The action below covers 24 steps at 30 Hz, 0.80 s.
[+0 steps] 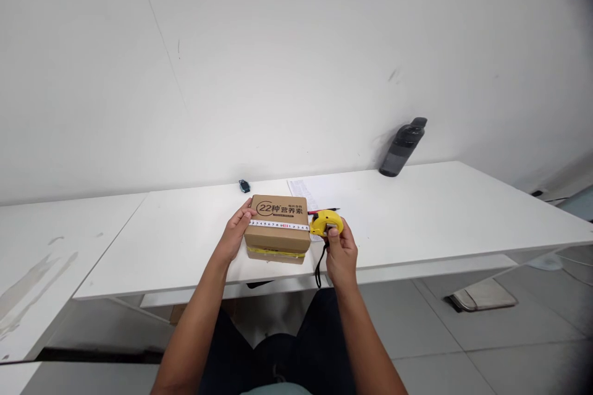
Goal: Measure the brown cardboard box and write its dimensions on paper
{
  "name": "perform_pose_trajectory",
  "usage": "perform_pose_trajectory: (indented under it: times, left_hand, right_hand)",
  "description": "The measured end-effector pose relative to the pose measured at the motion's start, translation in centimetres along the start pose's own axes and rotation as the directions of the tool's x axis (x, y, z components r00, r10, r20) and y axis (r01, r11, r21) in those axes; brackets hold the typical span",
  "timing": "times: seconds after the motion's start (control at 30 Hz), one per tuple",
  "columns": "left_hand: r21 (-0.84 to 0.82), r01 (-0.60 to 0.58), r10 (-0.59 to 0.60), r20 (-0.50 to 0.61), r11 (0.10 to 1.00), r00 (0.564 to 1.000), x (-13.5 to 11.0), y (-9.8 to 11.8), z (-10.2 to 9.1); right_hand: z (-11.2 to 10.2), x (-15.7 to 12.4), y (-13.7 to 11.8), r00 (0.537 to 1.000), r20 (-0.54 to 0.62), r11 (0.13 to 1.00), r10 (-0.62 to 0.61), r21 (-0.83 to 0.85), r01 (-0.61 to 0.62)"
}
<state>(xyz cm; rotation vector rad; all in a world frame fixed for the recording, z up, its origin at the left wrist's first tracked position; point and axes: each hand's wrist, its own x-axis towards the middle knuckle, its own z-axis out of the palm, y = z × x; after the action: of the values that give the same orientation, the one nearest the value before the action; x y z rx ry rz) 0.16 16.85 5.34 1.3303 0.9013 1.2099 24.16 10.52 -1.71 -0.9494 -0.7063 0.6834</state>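
A brown cardboard box point(278, 237) with dark printing sits on the table in front of me. My left hand point(237, 231) grips its left side, with the thumb at the top edge by the end of the tape. The white measuring blade point(273, 225) lies straight across the lid, its numbers facing up. At the box's right side, my right hand point(341, 253) is closed around the yellow tape measure point(327, 222), thumb on its near side. A black wrist strap point(319, 268) dangles from the case over the table's front edge.
Behind the box, a printed sheet point(306, 188) and a red and black pen point(325, 211) lie on the white table point(417, 222). A small dark watch point(244, 186) is near the wall. Farther right, a dark bottle point(402, 148) stands by the wall. A flat case point(484, 296) rests on the floor.
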Motion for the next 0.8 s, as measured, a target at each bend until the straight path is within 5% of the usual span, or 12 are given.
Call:
perform_pose_trajectory:
  times: [0.8]
  left_hand:
    - [-0.022, -0.054, 0.053, -0.036, 0.998, 0.998, -1.0, 0.3, 0.1]
  right_hand:
    - [0.1, -1.8, -1.5, 0.999, 0.032, 0.996, -0.003, 0.089, 0.000]
